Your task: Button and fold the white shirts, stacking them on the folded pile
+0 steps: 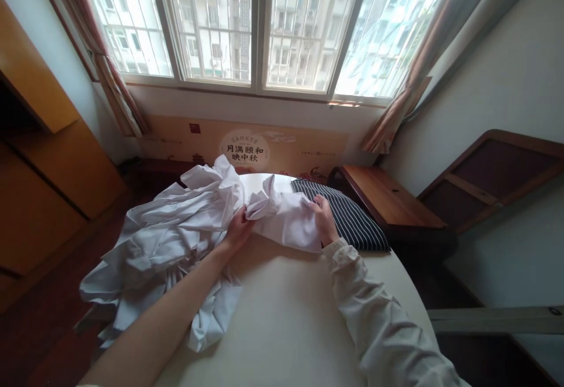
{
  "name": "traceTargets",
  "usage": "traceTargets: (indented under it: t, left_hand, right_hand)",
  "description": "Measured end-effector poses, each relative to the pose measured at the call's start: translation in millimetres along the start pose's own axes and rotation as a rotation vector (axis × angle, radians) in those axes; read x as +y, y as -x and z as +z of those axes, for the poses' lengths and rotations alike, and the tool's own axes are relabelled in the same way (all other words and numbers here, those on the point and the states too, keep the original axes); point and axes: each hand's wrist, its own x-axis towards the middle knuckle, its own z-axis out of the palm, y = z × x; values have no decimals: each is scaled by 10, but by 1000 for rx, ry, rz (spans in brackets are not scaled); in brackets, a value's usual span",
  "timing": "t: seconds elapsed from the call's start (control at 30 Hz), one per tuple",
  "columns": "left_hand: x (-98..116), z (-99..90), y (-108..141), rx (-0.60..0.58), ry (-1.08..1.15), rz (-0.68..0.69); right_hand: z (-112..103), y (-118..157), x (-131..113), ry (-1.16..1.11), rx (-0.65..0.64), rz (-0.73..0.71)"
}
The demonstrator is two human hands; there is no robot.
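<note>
A white cloth piece (293, 222) stretches between my two hands over the round table. Its left end, bunched and folded, is gripped by my left hand (240, 226). Closed on the cloth's right end is my right hand (324, 218), with the thumb on top. To the left, a large heap of white cloth (171, 228) spreads over the table and hangs past its edge. Beyond my right hand lies a dark cloth with white stripes (359, 216), flat along the table's far right rim. What kind of pieces these are, I cannot tell.
The pale round table (291, 310) fills the lower middle. Behind its right side stands a brown wooden desk (388, 193), with a wooden chair (493, 181) against the right wall. An orange-brown cabinet (53, 187) is on the left. A barred window (255, 29) spans the back.
</note>
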Motion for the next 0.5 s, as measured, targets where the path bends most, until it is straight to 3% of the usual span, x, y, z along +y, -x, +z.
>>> traceTargets:
  t: [0.07, 0.1, 0.23, 0.3, 0.4, 0.5]
  left_hand:
    - [-9, 11, 12, -29, -19, -27]
    - [-9, 18, 20, -39, -19, -37]
    - [33, 29, 56, -72, -27, -28]
    - [88, 21, 76, -79, -55, -9]
    - [191, 1, 103, -114, -70, 8]
    - [257, -9, 115, -74, -118, 27]
  right_hand:
    - [14, 113, -88, 167, 64, -144]
    - [28, 171, -162, 219, 20, -222]
    - [167, 399, -407, 379, -448, -497]
    - [249, 480, -422, 499, -547, -537]
    - [300, 518, -361, 606, -552, -510]
    - [244, 448, -322, 526, -446, -403]
